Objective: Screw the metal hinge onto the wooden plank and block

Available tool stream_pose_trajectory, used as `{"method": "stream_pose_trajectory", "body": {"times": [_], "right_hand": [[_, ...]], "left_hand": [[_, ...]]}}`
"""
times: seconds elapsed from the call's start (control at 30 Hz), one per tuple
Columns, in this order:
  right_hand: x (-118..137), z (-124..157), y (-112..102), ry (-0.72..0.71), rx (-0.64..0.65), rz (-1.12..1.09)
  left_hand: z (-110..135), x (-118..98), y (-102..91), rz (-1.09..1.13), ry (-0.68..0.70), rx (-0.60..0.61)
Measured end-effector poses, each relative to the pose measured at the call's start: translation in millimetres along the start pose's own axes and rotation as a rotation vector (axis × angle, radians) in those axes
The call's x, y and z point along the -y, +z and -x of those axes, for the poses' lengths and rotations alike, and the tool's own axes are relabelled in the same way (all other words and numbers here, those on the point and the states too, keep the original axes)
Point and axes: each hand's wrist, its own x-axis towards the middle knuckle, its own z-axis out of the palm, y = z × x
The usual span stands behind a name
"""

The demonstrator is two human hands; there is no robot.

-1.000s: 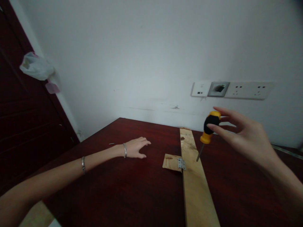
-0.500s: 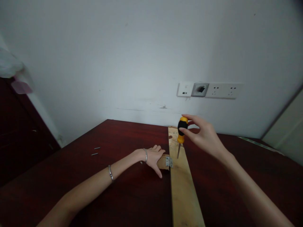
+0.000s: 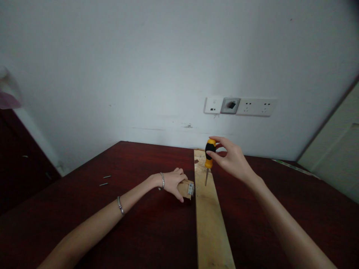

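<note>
My right hand (image 3: 230, 158) pinches the black and yellow handle of a stubby screwdriver (image 3: 209, 155), held upright with its tip just above a long pale wooden plank (image 3: 209, 220). My left hand (image 3: 173, 181) grips a small wooden block (image 3: 185, 188) with a metal hinge (image 3: 191, 189) on its end, lifted slightly and held just left of the plank. Two bracelets show on my left forearm.
The plank lies on a dark red wooden table (image 3: 84, 209). Two screws (image 3: 104, 180) lie at the table's left. A white wall with a row of sockets (image 3: 238, 106) stands behind. A pale panel (image 3: 333, 157) stands at the right.
My left hand has slid right from the bare table, closed on the small hinged block and lifted it. The view has swung right; the screwdriver stays upright over the plank.
</note>
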Motion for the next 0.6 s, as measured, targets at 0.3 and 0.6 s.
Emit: {"method": "stream_pose_trajectory", "body": {"times": [0.3, 0.6], "right_hand": [[-8.2, 0.2, -1.2, -0.005, 0.037, 0.061], [-10.9, 4.6, 2.3, 0.034, 0.173, 0.065]], "left_hand": [[14.7, 1.0, -55.4, 0.108, 0.025, -0.214], [25.8, -14.1, -57.2, 0.064, 0.022, -0.275]]}}
